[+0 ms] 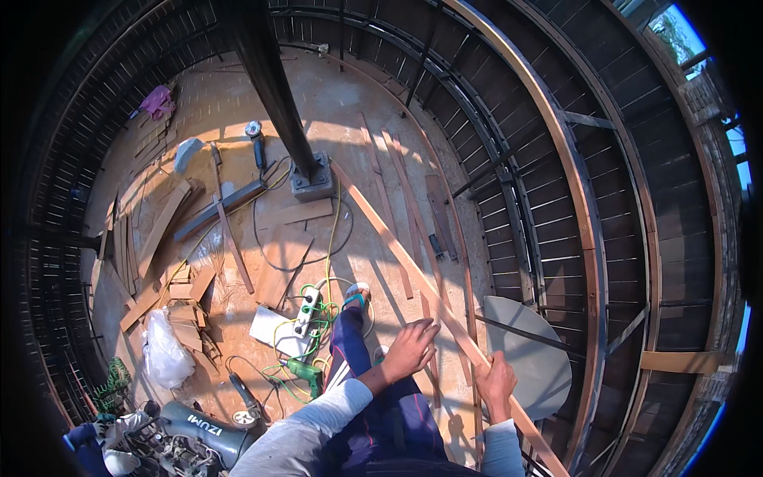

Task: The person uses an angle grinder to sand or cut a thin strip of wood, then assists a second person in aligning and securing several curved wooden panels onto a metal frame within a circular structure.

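My right hand [495, 381] grips a long, pale wooden strip [401, 258] that slants from near the steel post's base [310, 181] down past my right side. My left hand [409, 350] is just left of the strip, fingers loosely bent and apart, with nothing visible in them. Below it are my legs in dark trousers and a sandalled foot [356, 294]. Left of that foot lie a white power strip [308, 310] with tangled cables and a green power tool [304, 372].
Cut boards [163, 230], a white plastic bag [167, 350], an angle grinder [257, 147] and a dark metal bar [218, 208] litter the floor. A dark compressor tank [191, 421] is at lower left. Curved slatted steps with rails [572, 183] rise at right, beside a round grey panel [532, 358].
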Tool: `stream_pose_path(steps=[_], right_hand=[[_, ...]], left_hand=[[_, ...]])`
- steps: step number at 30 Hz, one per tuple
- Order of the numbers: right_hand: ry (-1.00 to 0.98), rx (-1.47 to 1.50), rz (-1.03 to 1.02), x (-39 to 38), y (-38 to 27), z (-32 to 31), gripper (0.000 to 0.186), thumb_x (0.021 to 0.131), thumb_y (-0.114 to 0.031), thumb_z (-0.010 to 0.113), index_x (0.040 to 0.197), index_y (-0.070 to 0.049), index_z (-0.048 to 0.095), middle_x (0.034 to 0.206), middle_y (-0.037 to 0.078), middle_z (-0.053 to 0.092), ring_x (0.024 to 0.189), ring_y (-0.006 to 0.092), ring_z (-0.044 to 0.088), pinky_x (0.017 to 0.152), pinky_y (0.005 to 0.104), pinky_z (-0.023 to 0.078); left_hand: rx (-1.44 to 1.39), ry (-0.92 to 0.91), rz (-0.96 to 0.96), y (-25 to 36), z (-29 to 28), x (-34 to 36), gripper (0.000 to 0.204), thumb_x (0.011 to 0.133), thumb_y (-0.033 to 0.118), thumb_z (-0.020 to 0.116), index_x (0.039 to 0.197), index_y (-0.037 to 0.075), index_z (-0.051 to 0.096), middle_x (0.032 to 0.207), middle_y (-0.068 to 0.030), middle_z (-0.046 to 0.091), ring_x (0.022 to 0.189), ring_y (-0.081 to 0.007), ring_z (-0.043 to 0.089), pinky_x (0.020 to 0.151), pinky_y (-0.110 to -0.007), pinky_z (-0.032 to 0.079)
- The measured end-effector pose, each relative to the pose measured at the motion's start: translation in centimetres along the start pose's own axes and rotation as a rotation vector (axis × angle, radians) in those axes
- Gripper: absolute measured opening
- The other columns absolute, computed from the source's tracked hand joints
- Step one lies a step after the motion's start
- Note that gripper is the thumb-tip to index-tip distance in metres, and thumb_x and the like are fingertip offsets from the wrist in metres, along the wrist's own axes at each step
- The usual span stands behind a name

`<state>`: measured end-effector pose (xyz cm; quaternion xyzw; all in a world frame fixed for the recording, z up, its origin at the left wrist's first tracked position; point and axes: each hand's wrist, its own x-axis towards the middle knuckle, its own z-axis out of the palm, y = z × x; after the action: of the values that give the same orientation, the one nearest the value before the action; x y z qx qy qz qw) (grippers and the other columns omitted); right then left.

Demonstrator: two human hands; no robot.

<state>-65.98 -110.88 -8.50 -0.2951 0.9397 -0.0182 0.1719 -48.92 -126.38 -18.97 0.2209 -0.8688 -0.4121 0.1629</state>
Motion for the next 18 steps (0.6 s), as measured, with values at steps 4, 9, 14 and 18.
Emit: stream_pose_path(steps=[4,9,14,18], right_hand=[[-0.071,-0.066,-0.041,-9.1,1.7,-4.7,0.028,0.078,-0.025,0.069,0.097,-0.007,0.06,0.084,0.022,0.07,0.083,0.0445,0.068,0.074,0.0544,0.052],[-0.166,-0.156,-0.121,-17.1,1.4,-15.0,0.028,0.077,-0.025,0.072,0.095,-0.007,0.061,0.083,0.019,0.069,0.082,0.043,0.068,0.074,0.0535,0.052],[-0.073,-0.295,-0.462,-19.4,0.3,-24.8,0.026,0.077,-0.024,0.073,0.092,-0.007,0.061,0.079,0.017,0.069,0.077,0.0418,0.067,0.069,0.0515,0.05],[-0.067,-0.395,-0.789,-19.0,-5.7,-29.2,0.025,0.074,-0.023,0.075,0.085,-0.008,0.058,0.074,0.015,0.066,0.072,0.0373,0.067,0.065,0.0477,0.05]], left_hand=[[-0.065,0.098,0.145,9.9,-2.6,-1.8,0.068,0.087,0.029,0.071,0.145,0.004,0.047,0.144,-0.022,0.047,0.13,-0.0399,0.046,0.108,-0.051,0.039],[-0.089,0.088,0.213,18.2,-4.6,-4.1,0.074,0.085,0.048,0.071,0.142,0.006,0.049,0.14,-0.0192,0.05,0.126,-0.0365,0.051,0.108,-0.049,0.038],[-0.066,-0.227,0.232,27.2,-9.2,-5.0,0.057,0.094,0.055,0.058,0.122,0.005,0.059,0.124,-0.0157,0.059,0.119,-0.0332,0.057,0.099,-0.05,0.043],[-0.123,-0.145,0.127,28.8,-11.5,-6.0,0.045,0.096,0.048,0.056,0.098,0.004,0.062,0.091,-0.0183,0.067,0.089,-0.0369,0.067,0.077,-0.05,0.05]])
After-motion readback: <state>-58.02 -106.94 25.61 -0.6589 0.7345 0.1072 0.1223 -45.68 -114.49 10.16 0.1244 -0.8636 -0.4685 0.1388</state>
